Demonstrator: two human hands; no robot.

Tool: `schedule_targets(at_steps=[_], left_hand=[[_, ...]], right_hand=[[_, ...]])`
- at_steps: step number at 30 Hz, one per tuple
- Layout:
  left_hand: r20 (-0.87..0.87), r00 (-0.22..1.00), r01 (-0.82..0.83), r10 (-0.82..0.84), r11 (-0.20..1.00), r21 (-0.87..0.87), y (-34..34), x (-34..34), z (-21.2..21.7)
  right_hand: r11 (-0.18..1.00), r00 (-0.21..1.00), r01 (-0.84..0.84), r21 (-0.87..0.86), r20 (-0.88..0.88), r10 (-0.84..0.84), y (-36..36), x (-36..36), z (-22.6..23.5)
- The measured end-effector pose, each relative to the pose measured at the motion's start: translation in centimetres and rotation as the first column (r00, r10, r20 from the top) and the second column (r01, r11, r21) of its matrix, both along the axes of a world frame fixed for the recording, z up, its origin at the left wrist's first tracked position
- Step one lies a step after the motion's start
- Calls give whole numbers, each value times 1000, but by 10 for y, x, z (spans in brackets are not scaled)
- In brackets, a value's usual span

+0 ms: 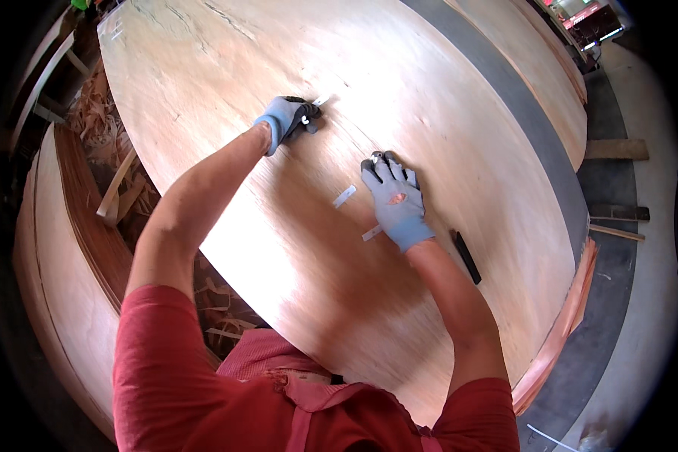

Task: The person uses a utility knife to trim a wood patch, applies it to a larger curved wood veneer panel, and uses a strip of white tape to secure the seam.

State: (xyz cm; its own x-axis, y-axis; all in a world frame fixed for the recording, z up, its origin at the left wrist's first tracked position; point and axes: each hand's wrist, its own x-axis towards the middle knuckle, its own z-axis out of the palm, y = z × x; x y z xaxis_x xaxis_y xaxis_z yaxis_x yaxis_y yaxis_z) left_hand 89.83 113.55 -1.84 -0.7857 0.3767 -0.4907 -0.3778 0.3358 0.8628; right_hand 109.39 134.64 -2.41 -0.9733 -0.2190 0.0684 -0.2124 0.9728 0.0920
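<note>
On the veneer sheet, two white tape strips are already stuck; a third is pinched by the left hand, while the right hand is pressed flat, fingers spread.

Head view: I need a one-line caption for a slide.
Gloved left hand and right hand press flat on a large veneer sheet, white tape strips between them.

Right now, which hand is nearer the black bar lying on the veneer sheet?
Right. The right hand lies flat just up-left of the black bar; the left hand is far off, up the sheet.
</note>
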Motion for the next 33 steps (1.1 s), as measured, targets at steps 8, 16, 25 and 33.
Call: schedule_targets(at_steps=[8,16,25,33], left_hand=[[123,992,-11,16,999,-44,13,-18,-2],[67,996,57,-55,998,-15,-8,-2,19],[-82,997,-9,-6,982,-189,-27,10,17],[-880,425,-361,-213,852,-380,-179,7,13]], right_hand=[[931,972,-25,-365,-225,-62,-30,-85,11],[951,997,-81,-298,-42,72,-45,-130,-20],[976,975,-217,-4,-51,217,-51,-132,-10],[977,977,-213,-9,-13,213,-48,-129,1]])
